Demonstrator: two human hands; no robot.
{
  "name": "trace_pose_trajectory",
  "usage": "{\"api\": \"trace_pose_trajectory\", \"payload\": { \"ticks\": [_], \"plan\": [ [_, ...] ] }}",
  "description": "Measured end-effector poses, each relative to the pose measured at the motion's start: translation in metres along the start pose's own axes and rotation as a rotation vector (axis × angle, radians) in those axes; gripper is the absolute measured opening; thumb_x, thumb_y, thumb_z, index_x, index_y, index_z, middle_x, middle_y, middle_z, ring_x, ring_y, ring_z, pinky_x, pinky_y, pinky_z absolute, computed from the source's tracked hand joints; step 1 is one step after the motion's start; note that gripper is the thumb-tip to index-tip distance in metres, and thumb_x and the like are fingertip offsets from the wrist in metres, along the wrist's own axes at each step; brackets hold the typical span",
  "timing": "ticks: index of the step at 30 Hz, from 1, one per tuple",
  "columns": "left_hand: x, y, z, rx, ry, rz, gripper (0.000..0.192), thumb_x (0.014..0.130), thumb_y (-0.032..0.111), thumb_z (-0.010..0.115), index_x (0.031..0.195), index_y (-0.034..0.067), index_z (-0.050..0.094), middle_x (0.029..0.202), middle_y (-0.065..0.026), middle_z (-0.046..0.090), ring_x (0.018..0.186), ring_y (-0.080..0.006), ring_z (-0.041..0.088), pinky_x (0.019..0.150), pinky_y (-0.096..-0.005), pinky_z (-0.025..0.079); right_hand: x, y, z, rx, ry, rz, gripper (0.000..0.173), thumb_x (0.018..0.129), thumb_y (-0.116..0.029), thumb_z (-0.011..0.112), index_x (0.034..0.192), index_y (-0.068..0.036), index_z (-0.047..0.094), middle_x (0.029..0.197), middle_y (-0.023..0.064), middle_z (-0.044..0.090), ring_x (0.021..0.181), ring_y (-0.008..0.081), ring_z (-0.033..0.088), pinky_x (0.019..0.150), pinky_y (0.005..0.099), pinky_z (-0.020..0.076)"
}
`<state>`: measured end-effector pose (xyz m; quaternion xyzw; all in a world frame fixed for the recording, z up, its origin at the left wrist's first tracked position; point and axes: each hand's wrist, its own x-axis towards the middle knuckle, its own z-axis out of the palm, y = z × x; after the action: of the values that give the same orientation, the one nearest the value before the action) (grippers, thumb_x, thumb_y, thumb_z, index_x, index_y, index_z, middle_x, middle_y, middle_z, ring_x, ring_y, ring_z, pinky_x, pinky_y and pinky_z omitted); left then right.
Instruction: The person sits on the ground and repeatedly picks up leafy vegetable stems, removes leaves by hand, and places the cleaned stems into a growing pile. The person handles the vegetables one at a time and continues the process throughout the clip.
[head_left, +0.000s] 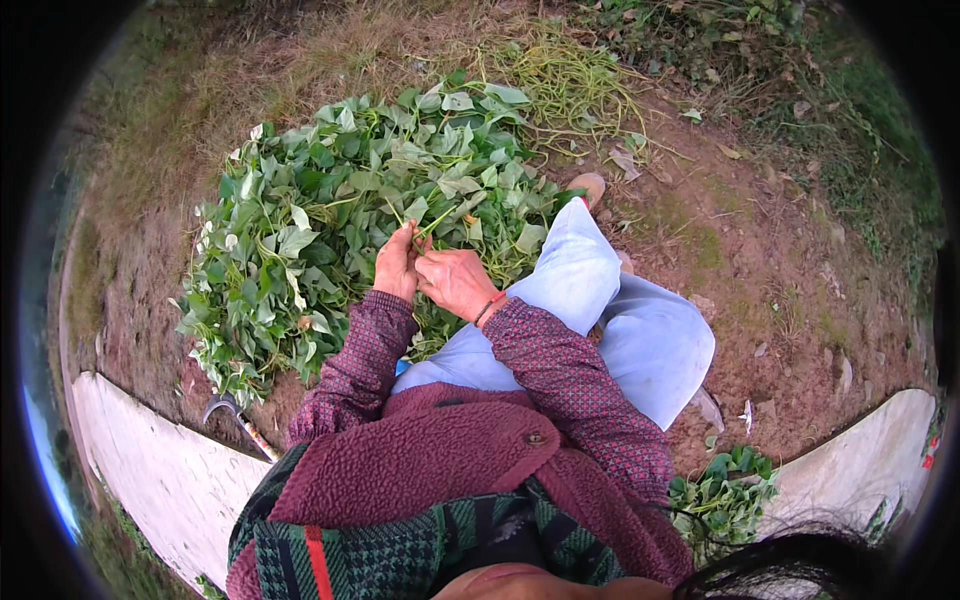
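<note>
My left hand (396, 264) is closed around a green leaf stem (436, 222) that sticks up past its fingertips. Pressed against it, my right hand (456, 280) pinches the lower end of the same stem; its fingertips are partly hidden behind its own knuckles. Both hands are over the near side of a large heap of leafy green vines (360, 180), which look like sweet potato vines. Leaves in the heap show dark green tops and paler undersides.
Bare stems (570, 86) lie in a tangle beyond the heap. At the left, a sickle (240, 424) rests by a pale concrete strip (165, 450). A smaller leafy bunch (724, 491) is at the lower right. My bent legs (577, 270) border the heap on bare soil (750, 300).
</note>
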<state>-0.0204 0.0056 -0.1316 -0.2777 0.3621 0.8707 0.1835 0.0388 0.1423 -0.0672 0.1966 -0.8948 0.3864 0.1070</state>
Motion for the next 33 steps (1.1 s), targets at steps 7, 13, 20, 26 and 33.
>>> {"api": "trace_pose_trajectory", "payload": {
  "ticks": [7, 13, 20, 26, 33],
  "plan": [
    [-0.023, 0.003, 0.008, 0.273, -0.075, -0.130, 0.012, 0.093, 0.014, 0.061, 0.102, 0.008, 0.063, 0.091, 0.0025, 0.063, 0.082, -0.0099, 0.059, 0.077, -0.0282, 0.051, 0.007, 0.013, -0.016, 0.049, 0.347, 0.131, 0.008, 0.077, -0.008, 0.062, 0.083, -0.004, 0.057, 0.081, 0.0108, 0.057, 0.086, 0.0299, 0.059, 0.068, 0.0387, 0.0473],
    [-0.022, 0.004, 0.005, 0.378, -0.009, -0.136, 0.013, 0.092, 0.015, 0.062, 0.103, 0.010, 0.065, 0.087, 0.0045, 0.063, 0.078, -0.0075, 0.056, 0.071, -0.0257, 0.047, 0.002, 0.020, -0.002, -0.114, 0.181, 0.131, 0.011, 0.080, -0.011, 0.061, 0.076, -0.003, 0.053, 0.079, 0.0106, 0.053, 0.081, 0.0306, 0.055, 0.067, 0.0407, 0.0460],
    [0.005, 0.008, -0.012, 0.185, 0.106, 0.000, 0.018, 0.093, 0.017, 0.061, 0.106, 0.006, 0.066, 0.073, 0.0055, 0.053, 0.064, -0.0063, 0.047, 0.062, -0.0223, 0.042, -0.003, 0.015, 0.002, 0.194, -0.079, 0.126, 0.013, 0.084, -0.014, 0.061, 0.082, -0.002, 0.057, 0.076, 0.0130, 0.055, 0.075, 0.0316, 0.058, 0.065, 0.0407, 0.0456],
    [-0.008, 0.023, -0.008, 0.271, -0.114, -0.137, 0.018, 0.091, 0.017, 0.064, 0.106, 0.007, 0.065, 0.079, 0.0068, 0.059, 0.067, -0.0052, 0.052, 0.064, -0.0218, 0.046, 0.009, 0.021, -0.014, 0.361, 0.217, 0.284, 0.018, 0.083, -0.014, 0.066, 0.088, 0.001, 0.059, 0.081, 0.0140, 0.058, 0.075, 0.0314, 0.059, 0.068, 0.0382, 0.0462],
    [-0.021, 0.023, 0.006, 0.418, -0.101, 0.060, 0.017, 0.087, 0.011, 0.068, 0.102, 0.005, 0.064, 0.092, -0.0003, 0.066, 0.080, -0.0078, 0.061, 0.068, -0.0226, 0.049, 0.001, 0.022, -0.001, -0.031, -0.030, 0.186, 0.014, 0.080, -0.011, 0.066, 0.084, 0.000, 0.059, 0.083, 0.0139, 0.048, 0.078, 0.0332, 0.055, 0.067, 0.0427, 0.0454]
  ]
}}
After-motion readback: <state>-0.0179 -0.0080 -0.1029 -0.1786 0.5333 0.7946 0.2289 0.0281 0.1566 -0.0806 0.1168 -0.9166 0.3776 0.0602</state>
